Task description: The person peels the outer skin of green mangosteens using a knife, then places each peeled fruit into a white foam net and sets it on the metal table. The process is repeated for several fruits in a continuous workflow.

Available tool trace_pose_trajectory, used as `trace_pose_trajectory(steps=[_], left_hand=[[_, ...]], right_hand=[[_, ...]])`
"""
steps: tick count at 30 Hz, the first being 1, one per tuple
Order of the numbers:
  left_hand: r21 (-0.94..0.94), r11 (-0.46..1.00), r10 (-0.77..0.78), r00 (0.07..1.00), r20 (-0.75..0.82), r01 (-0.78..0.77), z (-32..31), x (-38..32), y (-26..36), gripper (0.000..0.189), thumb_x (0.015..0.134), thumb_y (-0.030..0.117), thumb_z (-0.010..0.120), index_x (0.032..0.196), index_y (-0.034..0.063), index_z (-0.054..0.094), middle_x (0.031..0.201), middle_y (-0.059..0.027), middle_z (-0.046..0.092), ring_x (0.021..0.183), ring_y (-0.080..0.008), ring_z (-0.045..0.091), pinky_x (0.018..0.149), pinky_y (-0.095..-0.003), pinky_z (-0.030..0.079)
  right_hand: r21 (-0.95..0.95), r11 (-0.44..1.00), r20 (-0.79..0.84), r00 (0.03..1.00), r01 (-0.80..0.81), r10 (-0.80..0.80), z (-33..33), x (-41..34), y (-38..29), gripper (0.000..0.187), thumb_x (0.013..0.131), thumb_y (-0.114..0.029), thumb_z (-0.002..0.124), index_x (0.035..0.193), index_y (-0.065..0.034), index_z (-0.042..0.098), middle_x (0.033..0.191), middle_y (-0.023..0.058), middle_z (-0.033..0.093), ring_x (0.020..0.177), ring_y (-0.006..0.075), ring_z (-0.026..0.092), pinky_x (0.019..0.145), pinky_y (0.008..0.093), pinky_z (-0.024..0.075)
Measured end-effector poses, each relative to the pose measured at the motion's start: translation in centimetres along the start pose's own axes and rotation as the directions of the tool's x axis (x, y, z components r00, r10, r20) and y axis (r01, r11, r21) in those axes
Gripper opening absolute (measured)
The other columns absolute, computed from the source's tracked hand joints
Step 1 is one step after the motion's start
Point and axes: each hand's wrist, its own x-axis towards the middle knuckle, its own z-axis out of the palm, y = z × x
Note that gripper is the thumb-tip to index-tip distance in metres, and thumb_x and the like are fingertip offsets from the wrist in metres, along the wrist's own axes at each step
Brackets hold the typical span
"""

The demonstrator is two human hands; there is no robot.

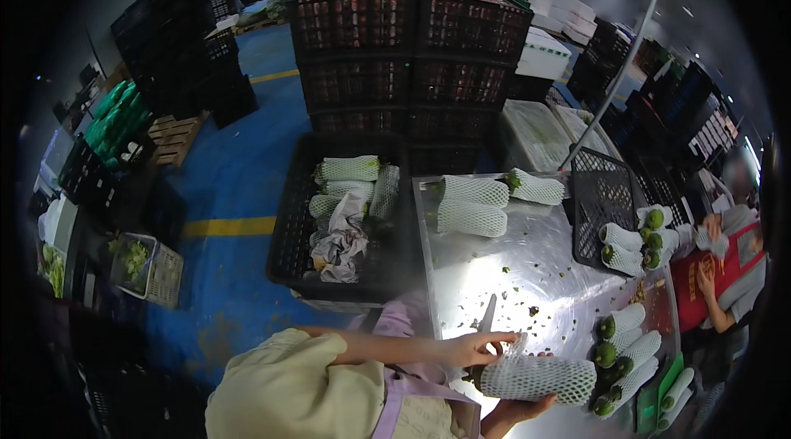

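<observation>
My left hand [476, 349] pinches the edge of a white foam net sleeve over a large green vegetable [537, 380], just above the steel table's near side. From below, my right hand [522, 408] supports this netted vegetable. Its dark stem end points left. A knife blade [488, 313] shows beside my left hand, its handle hidden. Green trimmings are scattered over the steel table [457, 259]. At the table's far side lie netted vegetables [473, 222], and more netted vegetables [636, 355] lie at the right.
A black crate [278, 253] with netted vegetables and crumpled paper stands left of the table. Stacked crates [352, 83] rise behind it. A metal pole [624, 68] stands at the table's far edge, near a black basket [599, 204]. A co-worker in a red apron [692, 284] is at the right.
</observation>
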Motion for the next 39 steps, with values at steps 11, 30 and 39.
trace_pose_trajectory(steps=[11, 30, 39], left_hand=[[0.291, 0.850, 0.391, 0.896, 0.212, -0.439, 0.7, 0.3, 0.9, 0.107, 0.057, 0.014, 0.076, 0.142, 0.0075, 0.010, 0.139, -0.0191, 0.031, 0.127, -0.0300, 0.037, 0.105, -0.0375, 0.029], [-0.524, 0.851, 0.081, 0.973, 0.218, 0.046, 1.1, 0.1, -0.4, 0.083, 0.067, -0.002, 0.072, 0.135, 0.0029, 0.025, 0.111, -0.0096, 0.052, 0.095, -0.0160, 0.056, 0.081, -0.0287, 0.049], [-0.583, 0.808, 0.036, 0.982, 0.184, 0.079, 1.2, -0.2, 0.6, 0.084, 0.068, -0.001, 0.072, 0.135, 0.0055, 0.021, 0.111, -0.0095, 0.050, 0.097, -0.0156, 0.054, 0.084, -0.0276, 0.047]], right_hand=[[0.069, 0.993, 0.435, 0.899, -0.092, 0.053, 1.4, -1.3, -0.4, 0.068, 0.088, -0.048, 0.045, 0.135, -0.0006, 0.031, 0.131, 0.0162, 0.041, 0.119, 0.0307, 0.043, 0.099, 0.0437, 0.0383], [-0.675, 0.590, 0.038, 0.820, 0.442, -0.571, -1.2, 1.7, -0.9, 0.037, 0.097, -0.026, 0.042, 0.122, 0.0008, 0.043, 0.111, 0.0128, 0.051, 0.096, 0.0215, 0.052, 0.084, 0.0298, 0.0445], [-0.835, 0.412, -0.028, 0.719, 0.365, -0.694, -5.5, 2.1, 0.0, 0.029, 0.096, -0.024, 0.044, 0.111, 0.0013, 0.048, 0.099, 0.0095, 0.053, 0.084, 0.0173, 0.052, 0.076, 0.0271, 0.0442]])
